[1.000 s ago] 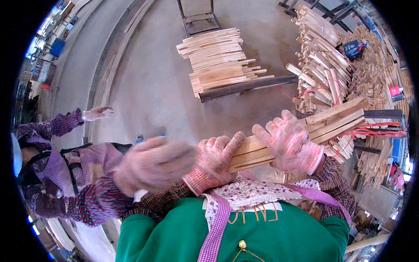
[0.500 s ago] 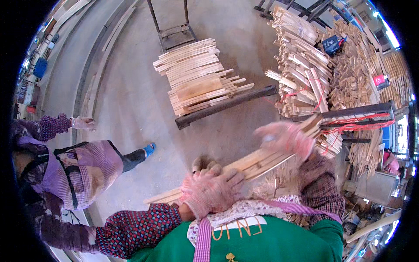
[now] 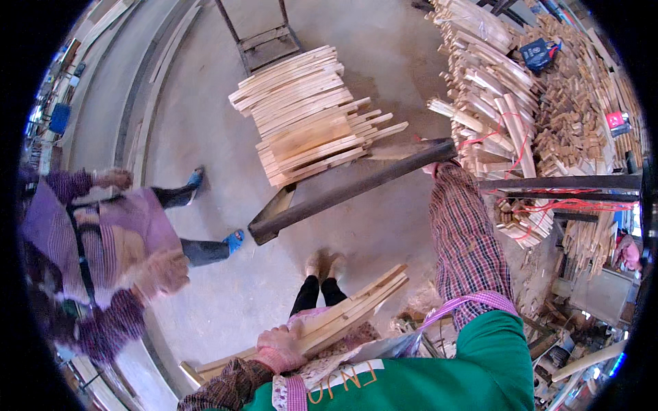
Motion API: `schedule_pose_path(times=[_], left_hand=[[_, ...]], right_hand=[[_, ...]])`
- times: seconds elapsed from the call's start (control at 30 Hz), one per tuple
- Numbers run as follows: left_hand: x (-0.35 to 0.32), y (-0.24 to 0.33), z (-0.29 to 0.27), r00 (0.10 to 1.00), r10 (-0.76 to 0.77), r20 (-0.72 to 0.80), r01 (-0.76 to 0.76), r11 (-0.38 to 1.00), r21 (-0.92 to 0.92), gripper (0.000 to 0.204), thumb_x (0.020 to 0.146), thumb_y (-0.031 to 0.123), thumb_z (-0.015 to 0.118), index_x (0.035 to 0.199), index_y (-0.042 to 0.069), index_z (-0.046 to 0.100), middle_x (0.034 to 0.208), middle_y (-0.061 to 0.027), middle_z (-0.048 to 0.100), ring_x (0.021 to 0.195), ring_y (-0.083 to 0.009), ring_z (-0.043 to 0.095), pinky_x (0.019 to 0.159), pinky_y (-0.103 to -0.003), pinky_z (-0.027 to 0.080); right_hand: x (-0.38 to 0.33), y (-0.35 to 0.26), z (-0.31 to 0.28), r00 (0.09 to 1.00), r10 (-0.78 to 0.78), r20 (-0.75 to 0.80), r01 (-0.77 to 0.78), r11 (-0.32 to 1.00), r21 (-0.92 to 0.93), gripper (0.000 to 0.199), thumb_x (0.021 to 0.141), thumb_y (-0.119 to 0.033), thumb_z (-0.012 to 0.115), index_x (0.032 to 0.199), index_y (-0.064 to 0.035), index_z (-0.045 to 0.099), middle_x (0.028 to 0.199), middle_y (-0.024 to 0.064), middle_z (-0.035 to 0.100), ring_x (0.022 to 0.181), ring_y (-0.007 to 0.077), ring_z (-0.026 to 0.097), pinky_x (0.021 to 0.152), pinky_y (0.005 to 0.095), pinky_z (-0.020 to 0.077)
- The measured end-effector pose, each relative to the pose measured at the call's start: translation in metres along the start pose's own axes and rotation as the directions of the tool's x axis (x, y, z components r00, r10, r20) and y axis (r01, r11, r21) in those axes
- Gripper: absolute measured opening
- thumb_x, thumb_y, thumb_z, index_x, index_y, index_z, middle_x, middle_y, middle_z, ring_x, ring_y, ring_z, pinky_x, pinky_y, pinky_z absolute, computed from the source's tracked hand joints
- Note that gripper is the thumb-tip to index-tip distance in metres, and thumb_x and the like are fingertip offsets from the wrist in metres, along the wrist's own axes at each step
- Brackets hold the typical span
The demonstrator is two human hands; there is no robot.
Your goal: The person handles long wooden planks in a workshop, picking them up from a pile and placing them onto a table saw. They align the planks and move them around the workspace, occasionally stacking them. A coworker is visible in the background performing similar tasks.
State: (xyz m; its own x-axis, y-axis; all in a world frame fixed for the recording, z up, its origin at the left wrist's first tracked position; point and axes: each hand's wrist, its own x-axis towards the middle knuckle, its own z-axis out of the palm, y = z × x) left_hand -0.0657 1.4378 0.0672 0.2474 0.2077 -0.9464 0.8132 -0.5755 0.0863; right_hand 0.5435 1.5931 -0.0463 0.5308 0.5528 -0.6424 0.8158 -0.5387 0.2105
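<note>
Several pale wood strips (image 3: 356, 308) lie slanted across my front. My left hand (image 3: 279, 348), in a pink glove, is closed round them near their middle. My right arm reaches forward to the right end of a dark bar (image 3: 349, 193). At that end my right hand (image 3: 430, 168) grips the bar, its fingers mostly hidden by the sleeve and the bar. Beyond the bar lies a layered stack of wood strips (image 3: 301, 120) on a dark metal frame (image 3: 271, 44).
At left another person (image 3: 113, 253) in a purple apron stands near the bar's left end. Bundled wood strips (image 3: 486, 89) and heaped short pieces (image 3: 572, 96) stand at right. A dark rail (image 3: 562, 183) with red ties is near my right arm.
My right hand has left the strips and gone forward onto the bar. The bar now looks nearer and apart from the stack. My left hand has brought the strips closer to my body.
</note>
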Motion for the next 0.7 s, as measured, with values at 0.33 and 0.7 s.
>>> schedule_pose_path(times=[0.33, 0.7], left_hand=[[-0.089, -0.061, -0.02, 0.967, -0.256, 0.014, 0.254, 0.952, -0.17, 0.097, 0.074, 0.053, 0.086, 0.153, 0.015, 0.045, 0.136, -0.023, 0.066, 0.128, -0.0425, 0.067, 0.105, -0.054, 0.056], [-0.14, -0.124, 0.065, 0.784, -0.619, -0.05, 0.511, 0.689, -0.514, 0.117, 0.059, 0.051, 0.097, 0.156, 0.011, 0.043, 0.137, -0.0236, 0.067, 0.128, -0.041, 0.067, 0.108, -0.049, 0.054]], right_hand=[[-0.199, -0.036, 0.12, 0.901, -0.35, 0.258, 0.352, 0.935, 0.042, 0.068, 0.091, -0.029, 0.066, 0.156, -0.0123, 0.051, 0.138, 0.0237, 0.07, 0.127, 0.041, 0.068, 0.107, 0.0516, 0.0543], [-0.303, -0.043, 0.239, 0.897, -0.433, 0.093, 0.366, 0.843, 0.395, 0.072, 0.09, -0.035, 0.073, 0.156, -0.0154, 0.054, 0.14, 0.0224, 0.069, 0.128, 0.0415, 0.067, 0.107, 0.0512, 0.0535]])
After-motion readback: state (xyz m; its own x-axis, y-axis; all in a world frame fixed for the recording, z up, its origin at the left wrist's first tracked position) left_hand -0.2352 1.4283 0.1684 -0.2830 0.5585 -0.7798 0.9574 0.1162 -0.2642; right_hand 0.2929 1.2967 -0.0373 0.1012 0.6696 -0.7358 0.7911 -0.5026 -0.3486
